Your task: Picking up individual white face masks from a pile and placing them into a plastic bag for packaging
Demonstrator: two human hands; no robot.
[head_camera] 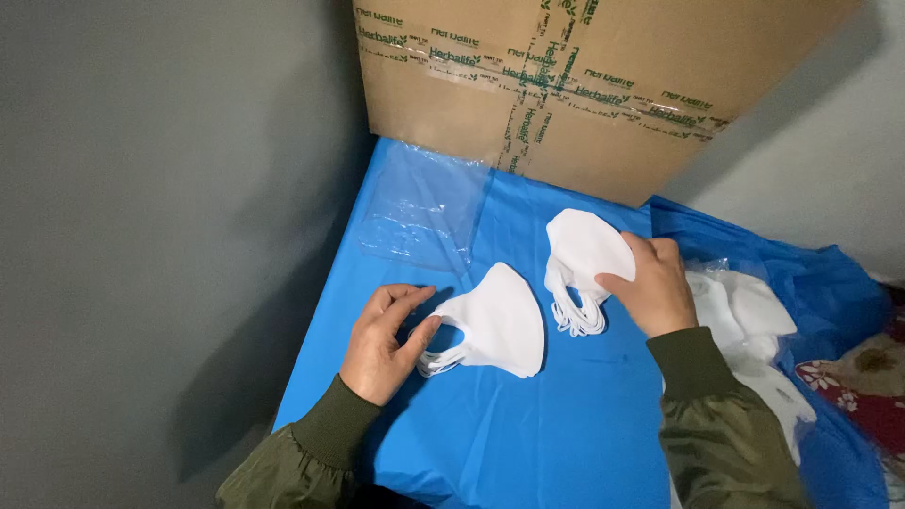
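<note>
- Left hand (382,344) touches a mask stack (495,325) on the table cover (528,434).
- Right hand (650,287) on second stack (580,264), just right.
- Cardboard box (584,85) behind; plastic bags (419,212) front-left of it.

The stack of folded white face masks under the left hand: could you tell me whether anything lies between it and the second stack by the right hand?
Nothing visible does: only bare blue plastic sheet separates the left stack of folded white masks from the right stack. The left hand and right hand each already touch theirs.
</note>
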